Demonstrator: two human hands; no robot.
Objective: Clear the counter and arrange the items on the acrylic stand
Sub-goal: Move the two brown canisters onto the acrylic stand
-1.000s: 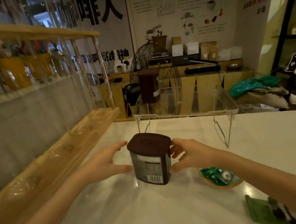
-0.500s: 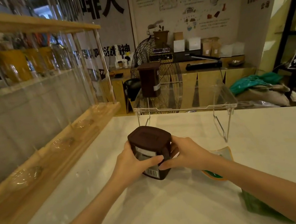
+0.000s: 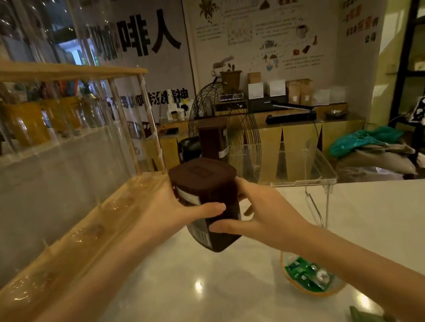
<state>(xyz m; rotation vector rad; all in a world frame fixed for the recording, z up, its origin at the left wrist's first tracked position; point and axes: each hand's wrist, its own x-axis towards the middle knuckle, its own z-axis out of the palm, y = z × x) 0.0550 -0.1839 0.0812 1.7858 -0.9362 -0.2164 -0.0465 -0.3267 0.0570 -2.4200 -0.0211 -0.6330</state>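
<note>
Jar (image 3: 211,201) is gripped by both hands, left hand (image 3: 170,215) and right hand (image 3: 264,216), lifted clear of the counter (image 3: 170,301), tilted, near the stand (image 3: 320,171). Step in hand: transfer. Next move likely requires levelling it beside the far jar (image 3: 213,137) on the stand.

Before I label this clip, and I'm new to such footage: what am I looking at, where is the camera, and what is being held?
There is no machine here. A person wears a camera on the head, looking forward and down, so you see their own arms. The left hand and right hand grip a dark brown canister, lifted off the white counter and tilted. Beyond it stands the clear acrylic stand, with a second brown canister on it. A small dish of green packets lies on the counter.
</note>
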